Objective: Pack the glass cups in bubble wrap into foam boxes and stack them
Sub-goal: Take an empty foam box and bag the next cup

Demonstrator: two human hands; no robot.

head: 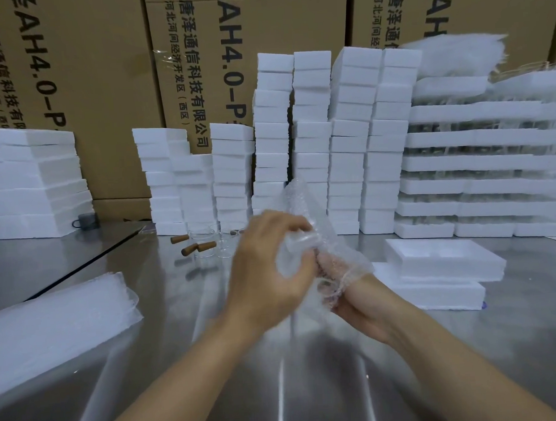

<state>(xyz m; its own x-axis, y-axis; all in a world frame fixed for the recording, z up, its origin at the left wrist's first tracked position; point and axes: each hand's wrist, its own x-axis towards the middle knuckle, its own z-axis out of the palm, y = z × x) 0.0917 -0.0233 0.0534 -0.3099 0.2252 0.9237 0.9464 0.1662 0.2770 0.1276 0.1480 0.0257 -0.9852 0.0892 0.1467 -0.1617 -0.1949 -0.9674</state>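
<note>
- The left hand (266,262) and the right hand (352,303) meet above the middle of the steel worktop (311,385), both on one sheet of bubble wrap (305,209).
- A glass cup (301,243) lies inside that sheet between the two hands, on its side and seen only dimly through the plastic.
- Left grip: the fingers curl over the top of the wrapped cup and are clamped on it through the wrap.
- Right grip: the fingers are curled into the lower part of the sheet just below the cup. The wrap drapes over them, so they are clamped on the plastic.
- The loose end of the sheet stands up past the hands toward the far side.
- Right of the hands, an open foam box (443,256) with shallow hollows rests on a flat foam piece (435,293).
- At the near left lies a thick pile of wrap sheets (50,322).
- Just beyond the hands, a few bare glasses (214,242) stand on the worktop, with brown corks (190,247) lying to their left.
- Along the far edge rise tall stacks of closed foam boxes (311,137).
- Far right, wide foam trays (486,160) are layered with glassware showing between them, and a blurred heap of wrap lies on top.
- Far left is a block of foam slabs (27,184), with a dark mug (85,218) at its foot.
- Brown cardboard cartons (86,75) with printed lettering form the back wall.
</note>
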